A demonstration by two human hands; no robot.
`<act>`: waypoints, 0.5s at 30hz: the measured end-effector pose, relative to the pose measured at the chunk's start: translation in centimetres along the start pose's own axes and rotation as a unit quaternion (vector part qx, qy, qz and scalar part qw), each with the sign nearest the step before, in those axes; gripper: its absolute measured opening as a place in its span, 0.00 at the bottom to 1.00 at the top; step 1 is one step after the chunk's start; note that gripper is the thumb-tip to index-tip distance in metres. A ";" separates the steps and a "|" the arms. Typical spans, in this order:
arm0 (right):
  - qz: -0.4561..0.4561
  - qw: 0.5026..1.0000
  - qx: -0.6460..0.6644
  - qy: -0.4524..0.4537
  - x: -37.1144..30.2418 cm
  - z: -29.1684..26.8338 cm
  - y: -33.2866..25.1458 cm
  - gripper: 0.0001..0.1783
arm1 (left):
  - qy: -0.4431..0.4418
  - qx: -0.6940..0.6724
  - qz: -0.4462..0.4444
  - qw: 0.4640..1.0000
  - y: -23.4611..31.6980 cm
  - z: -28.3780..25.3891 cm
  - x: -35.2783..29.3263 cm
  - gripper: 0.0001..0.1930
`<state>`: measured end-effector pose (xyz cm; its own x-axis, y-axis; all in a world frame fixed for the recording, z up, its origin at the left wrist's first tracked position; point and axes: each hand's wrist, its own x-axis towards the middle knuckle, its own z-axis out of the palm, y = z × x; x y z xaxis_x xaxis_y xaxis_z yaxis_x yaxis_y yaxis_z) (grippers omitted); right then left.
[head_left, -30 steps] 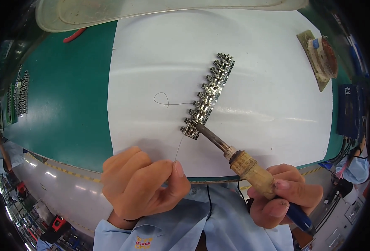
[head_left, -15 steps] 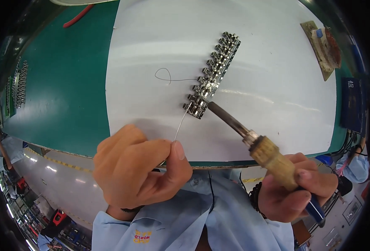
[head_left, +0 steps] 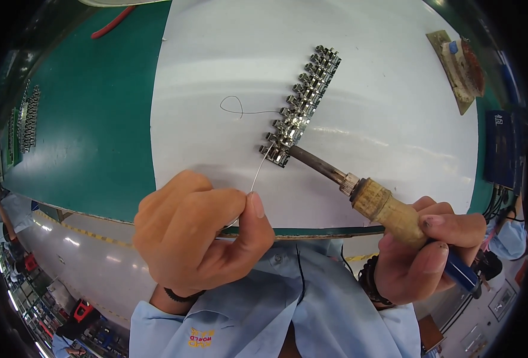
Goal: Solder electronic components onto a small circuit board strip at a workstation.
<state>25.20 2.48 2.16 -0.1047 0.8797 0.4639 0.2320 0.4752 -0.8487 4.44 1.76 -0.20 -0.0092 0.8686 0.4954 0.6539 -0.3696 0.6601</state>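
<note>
Wire (head_left: 255,173) is being pinched in the left hand (head_left: 198,235), while the right hand (head_left: 412,275) is gripping a soldering iron (head_left: 372,200); steadying both at one joint is probably serving the work best. The metal connector strip (head_left: 302,101) is lying on the white sheet (head_left: 395,113) covering the worktop (head_left: 91,125), its long axis slanting from near left to far right, clips (head_left: 277,124) facing left.

With our left hand (head_left: 198,235) we pinch a thin silvery wire (head_left: 256,174) between thumb and forefinger; ahead of the fingertips it reaches the near end of a strip of metal parts (head_left: 304,102). Our right hand (head_left: 422,262) grips a soldering iron (head_left: 374,200), its tip at the strip, ahead and left of the right fingers. Beyond our left fingers, a looped dark wire (head_left: 258,113) lies on a white sheet (head_left: 395,89).
</note>
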 end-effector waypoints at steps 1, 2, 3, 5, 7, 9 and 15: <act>0.000 1.000 0.000 0.000 0.1 0.0 0.0 0.13 | -0.001 0.004 0.000 1.000 0.0 0.0 0.0 0.09; 0.002 1.000 0.002 -0.004 0.1 0.0 0.0 0.13 | -0.003 0.009 0.000 1.000 0.0 0.0 0.0 0.09; 0.005 1.000 0.004 -0.007 0.2 0.0 0.1 0.13 | -0.004 0.013 -0.001 1.000 0.0 0.0 0.0 0.09; 0.007 1.000 0.006 -0.011 0.2 0.0 0.1 0.13 | -0.003 0.011 0.000 1.000 -0.1 0.0 0.0 0.09; 0.004 1.000 0.009 -0.023 0.4 -0.1 0.2 0.13 | -0.001 0.008 0.001 1.000 -0.1 0.1 0.0 0.09; 0.002 1.000 0.010 -0.029 0.4 0.0 0.3 0.13 | -0.001 0.008 0.003 1.000 -0.2 0.2 0.1 0.09; 0.018 1.000 0.016 -0.006 0.4 0.4 0.1 0.14 | -0.003 0.009 0.004 1.000 -0.3 0.2 0.2 0.09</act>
<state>24.84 2.92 2.17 -0.1085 0.8961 0.4304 0.2057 0.4438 -0.8722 4.44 2.13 -0.40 0.0005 0.8671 0.4982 0.6679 -0.3710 0.6451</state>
